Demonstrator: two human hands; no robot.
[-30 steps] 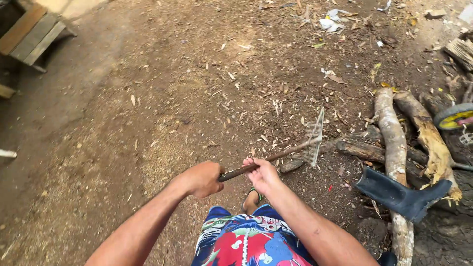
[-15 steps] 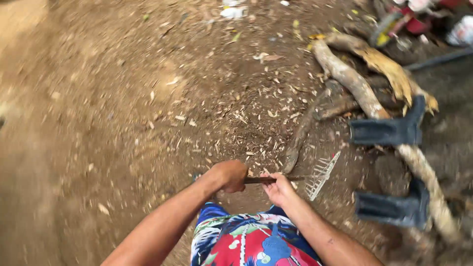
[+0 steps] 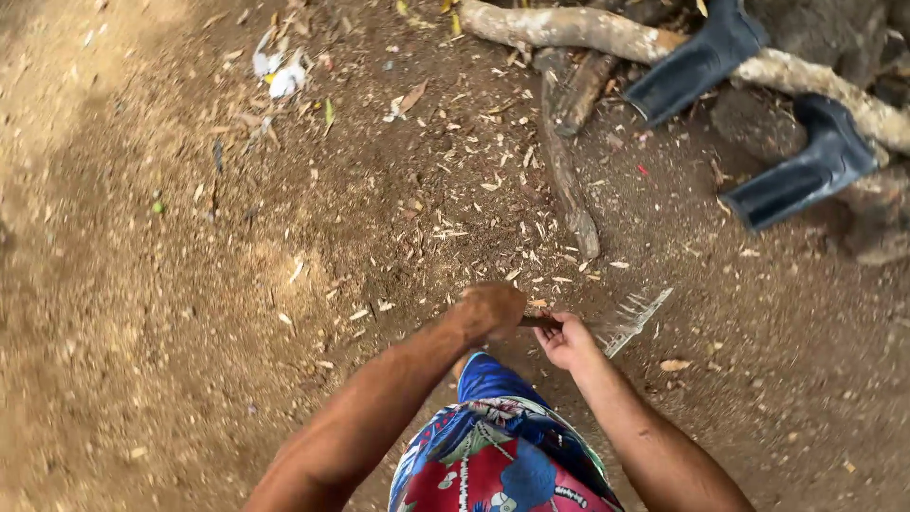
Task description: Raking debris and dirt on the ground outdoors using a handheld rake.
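Nearest the camera, bright patterned shorts (image 3: 498, 455) are filling the bottom of the view, both forearms reaching out above them. The left hand (image 3: 491, 311) is closing in a fist around the end of a dark handle, and the right hand (image 3: 567, 341) is gripping the same handle just beside it. The rake (image 3: 633, 320) is extending to the right of the hands, its pale tines lying low over the dirt ground (image 3: 190, 284). Farther off, wood chips (image 3: 474, 180) are littering the soil, and two dark rubber boots (image 3: 801, 175) are lying against logs (image 3: 569, 28).
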